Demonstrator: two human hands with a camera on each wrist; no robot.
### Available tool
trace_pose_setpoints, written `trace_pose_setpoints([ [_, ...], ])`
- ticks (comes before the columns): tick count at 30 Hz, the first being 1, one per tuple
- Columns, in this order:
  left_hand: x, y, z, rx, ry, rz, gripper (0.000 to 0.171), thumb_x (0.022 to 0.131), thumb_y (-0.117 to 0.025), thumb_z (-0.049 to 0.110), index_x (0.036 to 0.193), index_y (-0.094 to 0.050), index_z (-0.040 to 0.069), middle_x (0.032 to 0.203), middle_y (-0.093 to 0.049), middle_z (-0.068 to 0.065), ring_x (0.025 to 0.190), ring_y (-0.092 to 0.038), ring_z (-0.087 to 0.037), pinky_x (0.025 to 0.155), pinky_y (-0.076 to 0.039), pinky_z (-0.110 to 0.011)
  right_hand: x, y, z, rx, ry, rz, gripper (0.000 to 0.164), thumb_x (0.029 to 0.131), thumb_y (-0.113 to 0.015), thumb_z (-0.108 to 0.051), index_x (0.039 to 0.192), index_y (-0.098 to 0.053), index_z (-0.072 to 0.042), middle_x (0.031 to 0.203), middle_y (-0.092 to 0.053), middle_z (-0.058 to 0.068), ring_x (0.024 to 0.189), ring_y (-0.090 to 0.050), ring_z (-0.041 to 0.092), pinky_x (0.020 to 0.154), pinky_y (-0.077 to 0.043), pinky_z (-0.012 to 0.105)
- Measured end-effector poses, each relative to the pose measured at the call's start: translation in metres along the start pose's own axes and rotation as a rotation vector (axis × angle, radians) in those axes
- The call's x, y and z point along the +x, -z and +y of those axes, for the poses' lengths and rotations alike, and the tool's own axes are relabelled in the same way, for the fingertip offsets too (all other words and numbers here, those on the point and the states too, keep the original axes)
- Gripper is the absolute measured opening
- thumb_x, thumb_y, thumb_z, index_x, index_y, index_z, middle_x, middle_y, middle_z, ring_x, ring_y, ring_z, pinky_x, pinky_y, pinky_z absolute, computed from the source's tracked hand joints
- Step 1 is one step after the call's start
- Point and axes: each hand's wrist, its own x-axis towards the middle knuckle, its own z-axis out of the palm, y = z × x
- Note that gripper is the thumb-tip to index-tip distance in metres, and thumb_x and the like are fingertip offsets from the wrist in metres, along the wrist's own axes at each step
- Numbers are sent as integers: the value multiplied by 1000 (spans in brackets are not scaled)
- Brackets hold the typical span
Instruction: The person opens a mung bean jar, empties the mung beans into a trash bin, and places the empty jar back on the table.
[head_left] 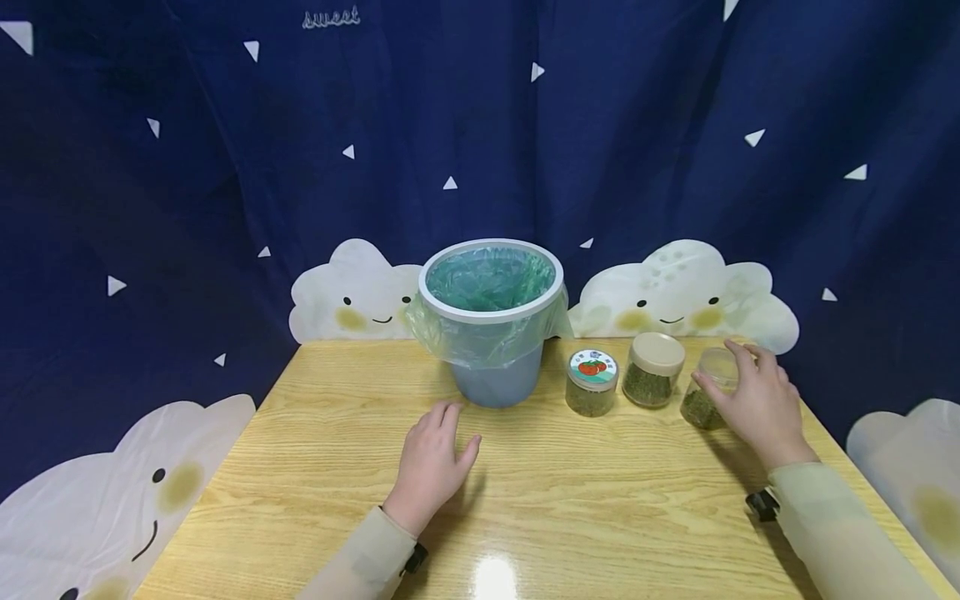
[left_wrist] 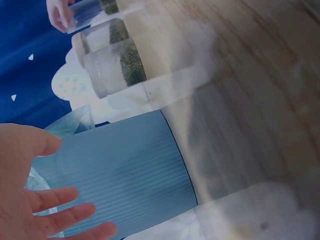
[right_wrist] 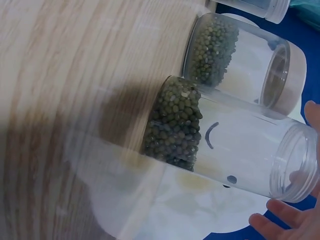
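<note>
My right hand [head_left: 761, 408] is spread around the mouth of the rightmost clear jar [right_wrist: 225, 135], thumb on one side and fingers on the other. In the right wrist view the fingertips lie right at its threaded rim. This jar stands upright, part filled with small green beans [right_wrist: 175, 120], and carries no lid. Beside it is a jar with a beige lid [head_left: 657, 353], then one whose lid bears a tomato picture [head_left: 592, 367]. My left hand [head_left: 433, 462] hovers over the table with nothing in it, fingers relaxed, in front of the blue bin [head_left: 495, 383].
A green plastic bag [head_left: 450, 333] lines the bin and folds over its white rim [head_left: 491, 317]. All stand on a light wooden table [head_left: 337, 450]. Behind hangs a dark blue curtain [head_left: 420, 100] with white triangles and smiling clouds.
</note>
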Motion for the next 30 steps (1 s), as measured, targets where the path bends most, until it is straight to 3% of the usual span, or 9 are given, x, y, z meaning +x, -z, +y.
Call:
trace_pose_setpoints([
  [6, 0, -1, 1, 2, 8, -7, 48, 94, -75, 35, 129, -63, 4, 121, -66, -13, 106, -67, -33, 85, -57, -49, 1, -4, 2, 13, 9, -22, 80, 96, -65, -53, 151, -43, 0, 140, -42, 39, 119, -46, 61, 89, -38, 76],
  [13, 0, -1, 2, 0, 15, -8, 48, 94, -75, 35, 128, -64, 4, 118, -67, -11, 102, -68, -32, 83, -57, -47, 1, -6, 2, 29, -11, -45, 80, 97, -65, -53, 152, -41, 0, 138, -42, 38, 108, -52, 61, 74, -45, 69],
  [21, -1, -2, 2, 5, 11, -4, 47, 94, -75, 34, 128, -64, 4, 118, -67, -11, 102, -68, -32, 84, -57, -47, 3, -8, 2, 80, -15, -90, 81, 100, -63, -49, 152, -37, 7, 134, -47, 38, 113, -52, 57, 88, -44, 69],
  [30, -2, -2, 1, 1, 10, -10, 46, 94, -75, 33, 128, -64, 4, 119, -68, -12, 105, -68, -32, 86, -57, -47, 5, -8, 0, 88, -20, -96, 81, 100, -64, -47, 149, -38, 11, 133, -47, 39, 117, -49, 57, 94, -42, 70],
])
